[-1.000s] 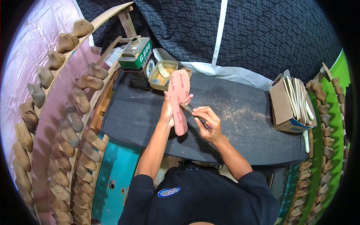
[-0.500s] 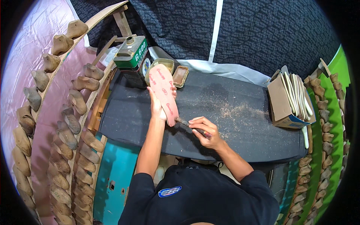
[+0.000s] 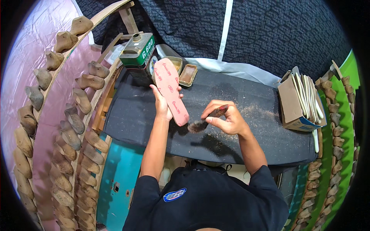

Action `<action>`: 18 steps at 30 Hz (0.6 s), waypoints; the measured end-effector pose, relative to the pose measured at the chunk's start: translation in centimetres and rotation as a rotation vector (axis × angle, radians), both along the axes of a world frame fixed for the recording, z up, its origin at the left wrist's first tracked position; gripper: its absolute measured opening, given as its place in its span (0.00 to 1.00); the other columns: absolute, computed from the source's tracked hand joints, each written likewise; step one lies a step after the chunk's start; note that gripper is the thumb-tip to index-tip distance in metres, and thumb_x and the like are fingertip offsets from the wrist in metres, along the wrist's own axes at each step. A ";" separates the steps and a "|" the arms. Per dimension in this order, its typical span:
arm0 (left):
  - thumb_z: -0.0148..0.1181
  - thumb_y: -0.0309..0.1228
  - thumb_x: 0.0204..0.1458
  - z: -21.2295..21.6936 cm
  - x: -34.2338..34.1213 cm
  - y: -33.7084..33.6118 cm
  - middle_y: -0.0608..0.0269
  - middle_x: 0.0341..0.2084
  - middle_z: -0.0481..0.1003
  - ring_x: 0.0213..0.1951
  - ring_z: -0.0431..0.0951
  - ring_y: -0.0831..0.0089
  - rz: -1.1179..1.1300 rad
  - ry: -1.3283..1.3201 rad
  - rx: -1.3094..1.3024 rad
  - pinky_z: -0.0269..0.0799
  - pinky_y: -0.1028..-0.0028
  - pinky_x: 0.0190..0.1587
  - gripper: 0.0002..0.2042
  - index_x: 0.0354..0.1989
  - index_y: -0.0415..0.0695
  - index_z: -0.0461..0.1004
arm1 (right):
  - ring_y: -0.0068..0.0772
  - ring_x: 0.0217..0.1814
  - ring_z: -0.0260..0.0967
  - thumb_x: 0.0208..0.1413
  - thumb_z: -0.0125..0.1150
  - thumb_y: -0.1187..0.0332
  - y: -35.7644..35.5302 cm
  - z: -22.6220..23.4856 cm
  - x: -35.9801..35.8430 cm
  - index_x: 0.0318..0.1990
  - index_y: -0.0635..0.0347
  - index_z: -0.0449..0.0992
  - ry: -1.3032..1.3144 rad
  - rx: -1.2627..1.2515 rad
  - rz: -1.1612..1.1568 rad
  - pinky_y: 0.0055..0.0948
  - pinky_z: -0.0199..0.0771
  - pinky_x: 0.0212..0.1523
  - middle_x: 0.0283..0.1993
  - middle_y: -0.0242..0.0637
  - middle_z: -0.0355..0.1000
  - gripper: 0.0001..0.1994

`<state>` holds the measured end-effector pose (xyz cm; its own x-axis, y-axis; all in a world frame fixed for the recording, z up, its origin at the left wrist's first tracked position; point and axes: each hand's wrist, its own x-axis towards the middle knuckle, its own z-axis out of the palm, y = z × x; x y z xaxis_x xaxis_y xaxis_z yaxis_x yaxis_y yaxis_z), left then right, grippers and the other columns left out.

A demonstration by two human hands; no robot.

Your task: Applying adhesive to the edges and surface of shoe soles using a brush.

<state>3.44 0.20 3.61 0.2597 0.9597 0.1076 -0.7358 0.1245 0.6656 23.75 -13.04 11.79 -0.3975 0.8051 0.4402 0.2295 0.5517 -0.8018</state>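
A flat pink insole with red print on its face is tilted up over the table, its wide end away from me. My left hand grips it, thumb along the left edge and fingertips showing at the right edge. My right hand is closed on the dark, reddish handle of a worn brush. The brush's bristles point left, close to the insole's narrow near end; whether they touch it I cannot tell.
Behind the insole stand a green and black metal can and two small trays, one a brownish tray. Light shavings litter the dark tablecloth. At right a cardboard box holds pale flat pieces. Racks of wooden shoe lasts flank the table.
My right hand has turned and risen slightly to the right, so the brush handle now points up and away from me. The insole has shifted a little and stays in my left hand.
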 end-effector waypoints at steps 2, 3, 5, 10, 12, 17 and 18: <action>0.28 0.68 0.59 0.0 0.3 -0.5 0.56 0.40 0.76 0.36 0.77 0.67 -0.055 0.140 0.017 0.75 0.69 0.39 0.41 0.60 0.41 0.64 | 0.32 0.39 0.76 0.51 0.62 0.79 0.3 0.1 -0.4 0.37 0.66 0.79 0.097 0.143 -0.168 0.29 0.74 0.39 0.37 0.40 0.76 0.06; 0.29 0.65 0.61 -0.3 0.4 -0.9 0.54 0.41 0.76 0.38 0.77 0.66 -0.168 0.148 0.004 0.76 0.67 0.41 0.39 0.60 0.40 0.64 | 0.36 0.40 0.77 0.51 0.64 0.78 0.9 0.1 -0.6 0.39 0.65 0.79 0.026 0.316 -0.246 0.31 0.76 0.41 0.40 0.41 0.76 0.07; 0.34 0.62 0.63 0.4 2.7 -2.3 0.53 0.41 0.76 0.40 0.78 0.65 -0.122 0.054 -0.081 0.76 0.65 0.43 0.36 0.59 0.40 0.65 | 0.37 0.42 0.77 0.50 0.64 0.80 1.5 -0.3 -1.7 0.39 0.65 0.80 0.021 0.352 -0.307 0.32 0.77 0.43 0.41 0.43 0.77 0.08; 0.38 0.58 0.64 -0.9 0.7 -2.2 0.53 0.43 0.77 0.42 0.78 0.66 -0.256 -0.031 -0.033 0.76 0.66 0.44 0.32 0.59 0.40 0.66 | 0.45 0.47 0.76 0.45 0.67 0.82 1.3 -2.9 -4.1 0.40 0.63 0.79 -0.092 0.523 -0.240 0.36 0.78 0.47 0.44 0.44 0.76 0.12; 0.38 0.56 0.65 -1.2 0.2 -1.8 0.54 0.44 0.76 0.43 0.78 0.67 -0.257 -0.043 -0.045 0.76 0.67 0.43 0.31 0.60 0.40 0.65 | 0.46 0.47 0.74 0.41 0.67 0.82 0.4 -3.9 -4.6 0.41 0.62 0.78 -0.146 0.525 -0.207 0.37 0.77 0.47 0.44 0.41 0.73 0.16; 0.38 0.59 0.64 -0.1 -0.7 -2.0 0.54 0.46 0.75 0.42 0.77 0.65 -0.084 -0.044 -0.009 0.76 0.68 0.42 0.34 0.62 0.38 0.63 | 0.46 0.47 0.74 0.42 0.65 0.83 -1.4 -5.7 -5.1 0.42 0.64 0.77 -0.082 0.445 -0.115 0.38 0.76 0.47 0.43 0.43 0.73 0.16; 0.37 0.60 0.63 0.0 -1.0 -1.8 0.54 0.46 0.75 0.43 0.77 0.64 -0.085 -0.066 -0.004 0.75 0.68 0.42 0.35 0.62 0.38 0.63 | 0.46 0.47 0.74 0.42 0.65 0.83 -1.6 -6.2 -5.1 0.42 0.64 0.77 -0.080 0.446 -0.109 0.38 0.76 0.47 0.43 0.43 0.73 0.16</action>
